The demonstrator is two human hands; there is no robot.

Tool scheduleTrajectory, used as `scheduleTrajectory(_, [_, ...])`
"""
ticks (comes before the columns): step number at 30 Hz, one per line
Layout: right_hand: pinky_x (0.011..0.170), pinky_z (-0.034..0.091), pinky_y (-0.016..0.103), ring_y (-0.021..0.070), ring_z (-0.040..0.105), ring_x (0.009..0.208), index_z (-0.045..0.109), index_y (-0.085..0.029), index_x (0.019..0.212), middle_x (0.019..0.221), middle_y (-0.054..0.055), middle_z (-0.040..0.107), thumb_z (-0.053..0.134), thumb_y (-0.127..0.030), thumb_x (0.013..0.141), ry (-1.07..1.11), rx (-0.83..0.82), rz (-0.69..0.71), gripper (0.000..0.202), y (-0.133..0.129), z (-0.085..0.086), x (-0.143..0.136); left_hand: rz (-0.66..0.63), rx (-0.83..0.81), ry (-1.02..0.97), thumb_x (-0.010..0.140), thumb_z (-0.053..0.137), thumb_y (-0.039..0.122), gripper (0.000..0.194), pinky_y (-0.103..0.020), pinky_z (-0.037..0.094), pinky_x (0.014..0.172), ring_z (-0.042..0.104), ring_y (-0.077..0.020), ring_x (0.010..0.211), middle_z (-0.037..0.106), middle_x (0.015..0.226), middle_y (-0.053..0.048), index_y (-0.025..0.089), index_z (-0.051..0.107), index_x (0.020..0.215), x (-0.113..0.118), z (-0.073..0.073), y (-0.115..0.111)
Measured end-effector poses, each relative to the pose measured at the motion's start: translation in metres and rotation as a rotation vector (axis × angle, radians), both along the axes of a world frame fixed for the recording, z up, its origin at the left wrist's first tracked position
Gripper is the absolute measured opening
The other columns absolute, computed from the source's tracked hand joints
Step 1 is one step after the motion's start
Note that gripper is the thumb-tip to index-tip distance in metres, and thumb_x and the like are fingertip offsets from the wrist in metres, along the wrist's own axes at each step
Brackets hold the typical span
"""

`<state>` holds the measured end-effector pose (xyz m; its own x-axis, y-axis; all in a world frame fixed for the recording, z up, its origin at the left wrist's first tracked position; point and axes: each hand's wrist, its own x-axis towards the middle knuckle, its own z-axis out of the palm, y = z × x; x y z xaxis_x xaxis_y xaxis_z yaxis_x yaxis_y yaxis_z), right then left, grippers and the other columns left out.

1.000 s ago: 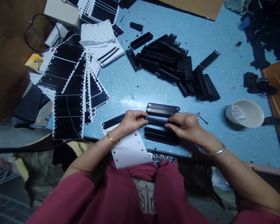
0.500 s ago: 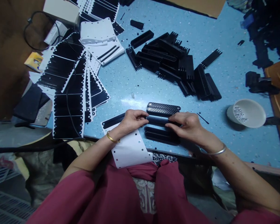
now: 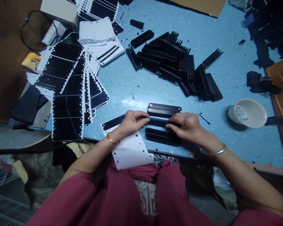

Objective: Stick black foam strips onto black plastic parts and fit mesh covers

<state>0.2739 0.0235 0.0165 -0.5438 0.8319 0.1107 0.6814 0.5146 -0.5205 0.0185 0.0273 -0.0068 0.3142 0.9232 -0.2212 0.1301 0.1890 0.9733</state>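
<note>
My left hand [image 3: 137, 121] pinches the left end of a slim black strip [image 3: 158, 121], thumb and fingertips together. At the strip's other end, my right hand [image 3: 185, 124] grips it between thumb and fingers. Just behind it lies a pair of black pieces with a crosshatched face [image 3: 164, 109] and small screws at the ends. In front rest two long black rounded trays [image 3: 161, 137], partly under my right hand. A white backing sheet [image 3: 130, 150] with small holes sits beneath my left wrist, one black adhesive strip [image 3: 113, 121] along its top edge.
A heap of black plastic parts [image 3: 169, 59] covers the table's back middle. Sheets of black stickers [image 3: 67, 106] are fanned out at left, a cable [image 3: 68, 110] across them. A white cup [image 3: 252, 113] with small metal bits stands at right, near a thin black stick [image 3: 204, 118].
The view has shifted slightly. Both hands keep their hold on the black strip, which looks a little lower or more tilted between the fingers; nothing else has visibly moved.
</note>
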Motion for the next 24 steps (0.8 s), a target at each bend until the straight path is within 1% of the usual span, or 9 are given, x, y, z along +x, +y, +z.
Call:
scheduleTrajectory(3, [0.060, 0.045, 0.030, 0.0174, 0.064, 0.064, 0.071, -0.018, 0.074, 0.072, 0.007, 0.072, 0.063, -0.029, 0.087, -0.014, -0.016, 0.008, 0.019, 0.000, 0.001, 0.000, 0.008, -0.015, 0.009, 0.082, 0.064, 0.024, 0.017, -0.016, 0.051, 0.049, 0.066, -0.0110, 0.058, 0.069, 0.067, -0.005, 0.010, 0.072, 0.082, 0.002, 0.004, 0.000])
scheduleTrajectory(7, [0.062, 0.048, 0.031, 0.0187, 0.066, 0.067, 0.073, -0.017, 0.079, 0.076, 0.008, 0.073, 0.065, -0.030, 0.087, -0.002, -0.035, -0.009, 0.017, 0.001, 0.000, 0.001, 0.027, -0.036, 0.025, 0.080, 0.066, 0.021, 0.013, -0.015, 0.053, 0.049, 0.069, -0.0122, 0.062, 0.070, 0.070, -0.004, 0.011, 0.072, 0.084, 0.004, 0.003, 0.000])
scheduleTrajectory(11, [0.062, 0.050, 0.031, 0.0185, 0.067, 0.068, 0.075, -0.017, 0.084, 0.078, 0.008, 0.074, 0.066, -0.033, 0.087, 0.066, -0.060, -0.049, 0.018, -0.002, -0.005, 0.003, 0.047, -0.046, 0.029, 0.079, 0.066, 0.020, 0.013, -0.015, 0.054, 0.049, 0.070, -0.0129, 0.063, 0.070, 0.072, -0.005, 0.010, 0.072, 0.084, 0.004, 0.002, 0.000])
scheduleTrajectory(17, [0.067, 0.056, 0.032, 0.0189, 0.070, 0.072, 0.076, -0.019, 0.088, 0.082, 0.008, 0.076, 0.068, -0.036, 0.087, 0.230, 0.008, -0.139, 0.019, -0.013, -0.012, 0.002, 0.067, -0.055, 0.017, 0.077, 0.068, 0.022, 0.013, -0.015, 0.052, 0.046, 0.069, -0.0127, 0.061, 0.070, 0.073, -0.006, 0.010, 0.072, 0.081, 0.005, 0.003, 0.000])
scheduleTrajectory(21, [0.069, 0.057, 0.033, 0.0195, 0.071, 0.075, 0.076, -0.021, 0.088, 0.084, 0.008, 0.076, 0.067, -0.035, 0.087, 0.246, 0.025, -0.177, 0.016, -0.018, -0.013, 0.000, 0.071, -0.061, 0.020, 0.078, 0.069, 0.024, 0.014, -0.016, 0.052, 0.047, 0.068, -0.0120, 0.060, 0.069, 0.068, -0.005, 0.010, 0.072, 0.079, 0.005, 0.004, 0.000])
scheduleTrajectory(24, [0.068, 0.058, 0.034, 0.0203, 0.071, 0.075, 0.076, -0.021, 0.087, 0.084, 0.008, 0.077, 0.067, -0.033, 0.087, 0.243, 0.039, -0.186, 0.015, -0.018, -0.015, -0.001, 0.051, -0.087, -0.001, 0.081, 0.067, 0.026, 0.017, -0.016, 0.052, 0.049, 0.064, -0.0096, 0.055, 0.069, 0.064, -0.004, 0.010, 0.072, 0.083, 0.003, 0.004, 0.001])
